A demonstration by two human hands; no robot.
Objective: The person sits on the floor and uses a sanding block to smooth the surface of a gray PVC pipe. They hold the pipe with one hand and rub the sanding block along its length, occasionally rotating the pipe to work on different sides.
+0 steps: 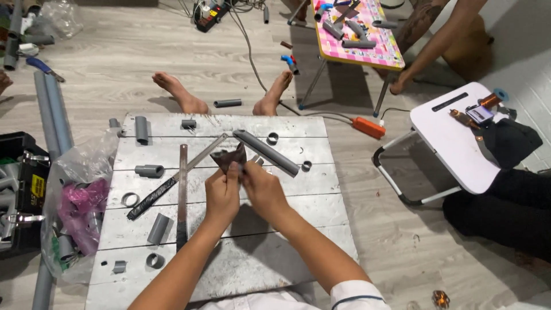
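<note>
Sandpaper [229,157], a dark crumpled sheet, is held above the middle of the metal-topped worktable [229,270] in the head view. It is pinched at its lower edge by the left hand [222,195], whose fingers are curled tight on it. The right hand [262,189] is pressed close against the left, its fingers closed around a small grey part [258,161] that is mostly hidden, so its shape cannot be told. At one o'clock from the hands a long grey pipe [266,151] lies aslant on the table, with two short pipe rings [272,138] near it. At nine o'clock a metal ruler [182,189] lies lengthwise, crossed by a flat file [150,198] and a thin metal strip [206,151]. Grey pipe fittings [149,170] are scattered over the left half of the table. At twelve o'clock, beyond the table edge, two bare feet [179,95] of another person rest on the wooden floor [143,57]. At two o'clock a white folding table [445,138] stands, and a pink patterned table [367,46] with more pipe pieces is seen farther off. A plastic bag [80,212] of parts lies at nine o'clock beside the worktable.
</note>
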